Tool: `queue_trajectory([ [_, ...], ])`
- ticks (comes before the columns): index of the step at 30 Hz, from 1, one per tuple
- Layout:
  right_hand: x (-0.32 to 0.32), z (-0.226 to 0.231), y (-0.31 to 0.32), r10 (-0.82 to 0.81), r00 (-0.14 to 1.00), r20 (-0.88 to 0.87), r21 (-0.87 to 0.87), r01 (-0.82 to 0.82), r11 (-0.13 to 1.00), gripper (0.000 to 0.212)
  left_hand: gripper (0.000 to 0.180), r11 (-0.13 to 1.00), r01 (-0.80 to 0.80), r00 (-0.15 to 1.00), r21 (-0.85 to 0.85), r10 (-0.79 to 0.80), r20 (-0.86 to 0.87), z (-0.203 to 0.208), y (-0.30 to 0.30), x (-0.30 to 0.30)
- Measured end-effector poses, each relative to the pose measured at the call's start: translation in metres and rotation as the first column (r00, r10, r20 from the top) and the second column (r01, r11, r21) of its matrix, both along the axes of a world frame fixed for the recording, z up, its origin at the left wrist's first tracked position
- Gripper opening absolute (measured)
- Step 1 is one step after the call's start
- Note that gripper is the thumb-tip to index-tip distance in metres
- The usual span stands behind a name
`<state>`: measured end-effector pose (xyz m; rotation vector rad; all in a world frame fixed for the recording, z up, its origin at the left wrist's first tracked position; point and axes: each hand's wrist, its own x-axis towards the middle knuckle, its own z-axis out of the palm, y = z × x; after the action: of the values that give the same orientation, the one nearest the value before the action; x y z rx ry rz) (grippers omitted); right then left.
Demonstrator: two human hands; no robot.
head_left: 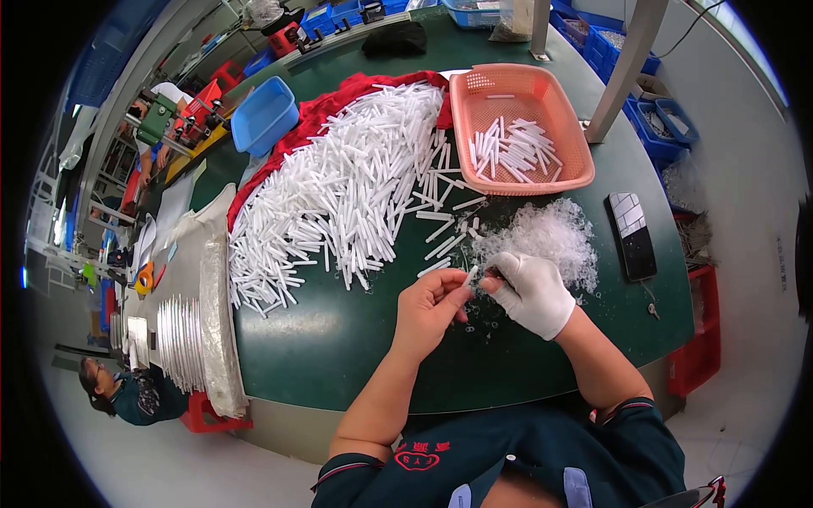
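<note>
Pinched between the thumb and fingers of my left hand point(428, 310) is a short white plastic tube point(471, 276), tilted upward. My right hand point(537, 296), in a white glove with bare fingertips, is closed right beside the tube's end; whatever its fingers grip is too small to make out. Just beyond it lies a heap of thin clear plastic scraps point(550, 239). A large pile of similar white tubes point(339, 195) spreads over a red cloth point(326, 103) to the left. Farther back, a salmon-pink basket point(579, 168) holds a smaller batch of tubes.
The green table point(339, 343) carries a black phone point(631, 237) with a small key point(652, 311) at right. A blue basin point(264, 116) stands beyond the pile. A metal post point(622, 80) rises at the back right. Co-workers point(140, 398) are at the left.
</note>
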<state>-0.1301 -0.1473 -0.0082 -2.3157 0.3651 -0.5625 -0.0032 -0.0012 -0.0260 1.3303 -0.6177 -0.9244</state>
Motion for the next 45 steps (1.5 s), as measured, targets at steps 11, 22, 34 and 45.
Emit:
queue_trajectory([
  [11, 0.001, 0.004, 0.006, -0.062, 0.998, -0.029, -0.253, 0.053, 0.966, 0.026, 0.02, 0.993, 0.12, 0.974, -0.024, -0.122, -0.189, -0.001, -0.001, 0.001],
  [22, 0.001, 0.011, 0.012, -0.114, 0.987, -0.109, -0.296, 0.077, 0.952, 0.026, 0.022, 0.99, 0.125, 0.945, -0.072, -0.141, -0.296, -0.004, -0.001, -0.001],
  [34, -0.002, 0.013, 0.004, -0.039, 0.979, -0.202, -0.273, -0.018, 0.962, 0.03, 0.019, 0.982, 0.187, 0.975, -0.017, -0.188, -0.115, -0.004, 0.002, 0.007],
  [45, -0.006, 0.01, 0.002, -0.045, 0.999, -0.019, 0.308, 0.049, 0.95, 0.027, 0.019, 1.0, -0.011, 0.944, 0.013, 0.006, 0.331, -0.001, -0.002, -0.004],
])
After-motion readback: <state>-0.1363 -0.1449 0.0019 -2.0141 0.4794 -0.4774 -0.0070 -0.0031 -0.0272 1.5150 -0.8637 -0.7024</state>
